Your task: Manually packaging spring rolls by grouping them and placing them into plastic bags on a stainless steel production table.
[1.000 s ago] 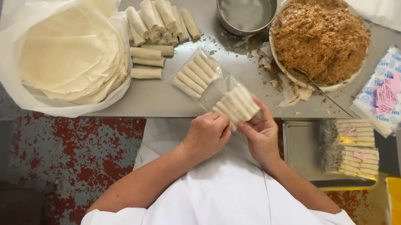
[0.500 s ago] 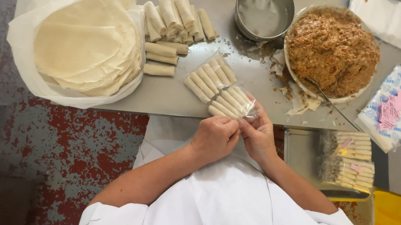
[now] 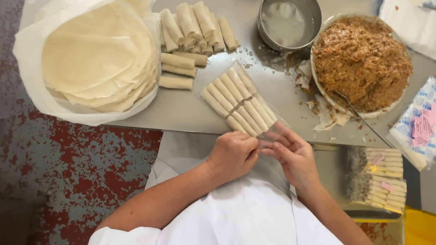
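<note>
— How many rolls are in the clear bag (image 3: pixel 241 101) you're handling?

— Five show side by side through the plastic, and there may be a second layer under them that I cannot make out. The bag lies slanted on the steel table (image 3: pixel 186 109), its near end at the table's edge, right at your hands.

— And your hands?

— Your left hand (image 3: pixel 232 155) is curled, fingers pinching the bag's near end. Your right hand (image 3: pixel 293 155) is half open, fingers spread against the loose plastic there.

— What else do you count?

— One stack of round wrappers (image 3: pixel 96 59) in white paper, one metal bowl (image 3: pixel 289 17), one dish of brown filling (image 3: pixel 361 62) with one utensil (image 3: pixel 362 119) leaning in it. Loose rolls (image 3: pixel 191 35) beyond the bag: about ten, three of them lying crosswise. Packed bags (image 3: pixel 378 178) sit stacked in a tray by your right arm
</note>
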